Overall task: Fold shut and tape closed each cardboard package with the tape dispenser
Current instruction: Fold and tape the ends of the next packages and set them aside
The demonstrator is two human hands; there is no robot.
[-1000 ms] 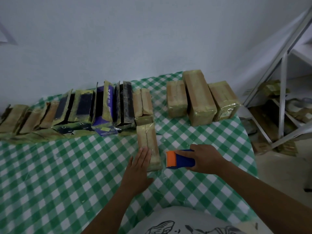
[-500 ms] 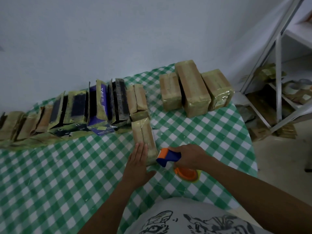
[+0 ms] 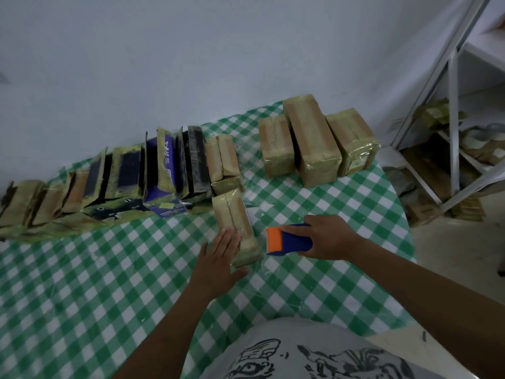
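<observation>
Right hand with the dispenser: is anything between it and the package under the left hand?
Nothing visible. The dispenser in the right hand is just right of the package, with only tablecloth between them. The left hand lies flat on the package's near left side, away from that gap.

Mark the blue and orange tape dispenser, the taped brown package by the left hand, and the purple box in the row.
Blue and orange plastic tape dispenser (image 3: pixel 293 240): head view, blue body.
Taped brown cardboard package (image 3: pixel 231 214): head view, top face.
Purple cardboard box (image 3: pixel 169 165): head view, purple side.
</observation>
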